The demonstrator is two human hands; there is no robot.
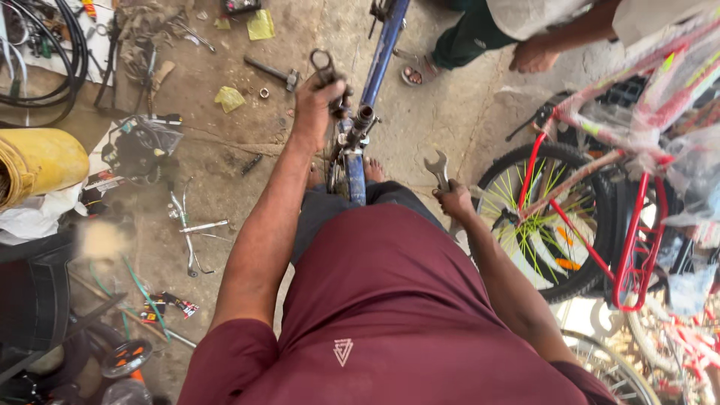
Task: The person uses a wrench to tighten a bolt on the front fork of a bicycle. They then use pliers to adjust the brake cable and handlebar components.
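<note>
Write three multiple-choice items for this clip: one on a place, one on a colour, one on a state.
1. Where is the open-ended spanner?
A. In the right hand
B. On the floor by the hammer
C. Hung on the red bicycle

2. What colour is the bicycle frame that the person stands over?
A. Green
B. Blue
C. White

3. How is the left hand?
A. Flat and empty
B. Out of view
C. Closed round a ring-ended tool

Answers: 1 A, the right hand grips its handle with the jaw end up. 2 B, the tube running away from the person is blue. 3 C, the fingers wrap the ring-ended tool, whose ring sticks out above them.
</note>
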